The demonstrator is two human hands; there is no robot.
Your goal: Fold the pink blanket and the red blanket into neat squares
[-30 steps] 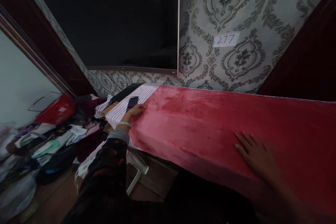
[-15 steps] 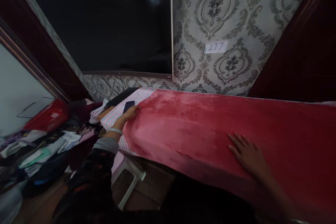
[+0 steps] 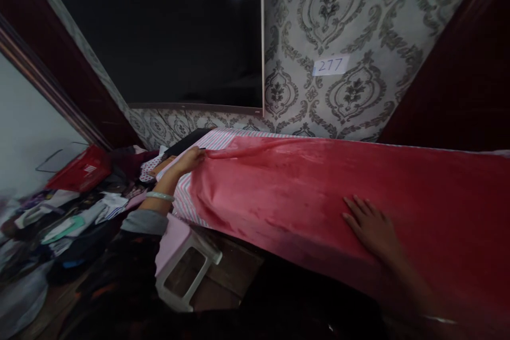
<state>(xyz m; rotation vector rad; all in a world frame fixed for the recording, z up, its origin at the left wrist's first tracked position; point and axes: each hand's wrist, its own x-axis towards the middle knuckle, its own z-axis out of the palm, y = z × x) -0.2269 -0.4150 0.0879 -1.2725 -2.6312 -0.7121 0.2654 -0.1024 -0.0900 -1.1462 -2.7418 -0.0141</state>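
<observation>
A long red plush cloth (image 3: 271, 191) lies over a striped cloth (image 3: 187, 204) that shows at its left end and along the wall side. My left hand (image 3: 191, 160) is closed on the red cloth's far left edge and pulls a ridge up in it. Beside those fingers only a dark sliver of the phone (image 3: 202, 149) shows; the hand hides the rest. My right hand (image 3: 370, 226) rests flat on the red cloth, fingers spread, holding nothing.
A pink and white plastic stool (image 3: 179, 260) stands below the left end. Piled clothes (image 3: 79, 223) and a red basket (image 3: 82, 170) lie at the left. A large black television (image 3: 171, 37) hangs on the patterned wall, near a paper marked 277 (image 3: 330, 65).
My left hand has moved slightly up and left, drawing the red cloth's edge into a fold and covering most of the phone. My right hand stays flat on the cloth.
</observation>
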